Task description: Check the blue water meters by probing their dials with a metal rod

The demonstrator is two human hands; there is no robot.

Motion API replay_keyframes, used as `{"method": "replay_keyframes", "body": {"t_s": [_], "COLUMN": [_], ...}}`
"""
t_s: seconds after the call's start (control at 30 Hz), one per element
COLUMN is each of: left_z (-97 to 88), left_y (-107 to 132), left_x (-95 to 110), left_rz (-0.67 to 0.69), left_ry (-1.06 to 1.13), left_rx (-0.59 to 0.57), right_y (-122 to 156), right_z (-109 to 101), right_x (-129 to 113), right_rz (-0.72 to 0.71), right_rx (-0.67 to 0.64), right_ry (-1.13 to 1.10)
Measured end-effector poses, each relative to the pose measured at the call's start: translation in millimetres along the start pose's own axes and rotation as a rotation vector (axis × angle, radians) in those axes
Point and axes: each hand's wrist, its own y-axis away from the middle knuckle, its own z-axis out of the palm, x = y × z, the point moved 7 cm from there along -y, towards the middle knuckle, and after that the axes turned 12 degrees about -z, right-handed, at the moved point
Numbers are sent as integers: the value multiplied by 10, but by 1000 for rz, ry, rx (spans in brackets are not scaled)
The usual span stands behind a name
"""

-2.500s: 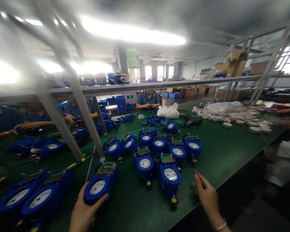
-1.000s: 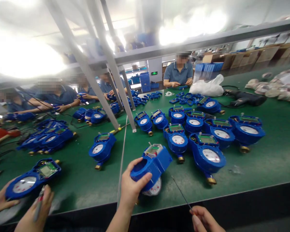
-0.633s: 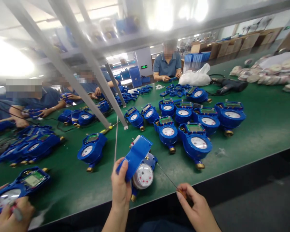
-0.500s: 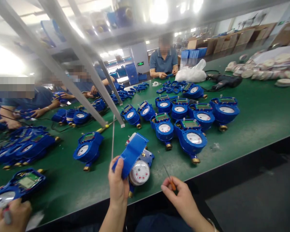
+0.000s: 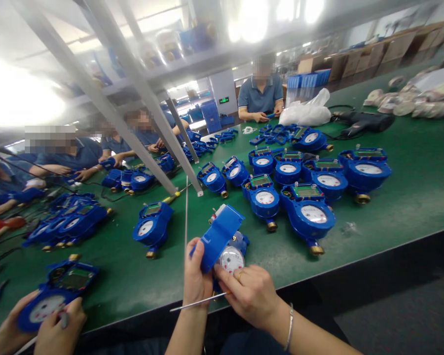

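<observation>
Green worktop [image 5: 410,207] edge near, bare beside it | I see left hand [image 5: 195,281] gripping one blue meter [image 5: 224,241] | right hand [image 5: 249,293] pinching one thin tool [image 5: 196,304]

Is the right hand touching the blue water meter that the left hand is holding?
Touching. In the head view, the right hand has its fingers resting against the white dial of the blue water meter, which the left hand grips by its open lid.

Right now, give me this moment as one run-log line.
left hand: holds blue water meter, lid raised | right hand: on the meter's dial, thin metal tool in fingers | green table: more meters
</observation>
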Motion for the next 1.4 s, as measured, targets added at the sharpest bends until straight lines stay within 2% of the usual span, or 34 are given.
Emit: {"method": "replay_keyframes", "body": {"t_s": [0.1,0.23,0.5,0.63,0.73,0.97,1.13,1.3,1.4], "left_z": [27,50,121,132,140,145,148,140,141], "left_y": [14,22,61,80,89,93,116,117,114], "left_x": [21,34,17,24,35,55,43,11,-17], "left_rz": [13,40,47,57,65,75,103,106,104], "left_ry": [-11,-24,-54,-55,-64,-82,-123,-182,-163], "left_rx": [-34,-22,-28,-8,-18,-22,-29,-43,-44], "right_y": [-77,-82,-89,-68,-86,-236,-315,-295,-244], "right_z": [-17,-20,-58,-69,-49,-33,-67,-42,-71], "right_x": [-11,-24,9,-33,-54,12,0,126,224], "right_rz": [-25,22,111,71,-2,-146,-274,-324,-319], "right_rx": [17,89,122,138,56,-347,-365,-501,-479], "right_ry": [49,80,118,114,93,41,20,-115,-213]}}
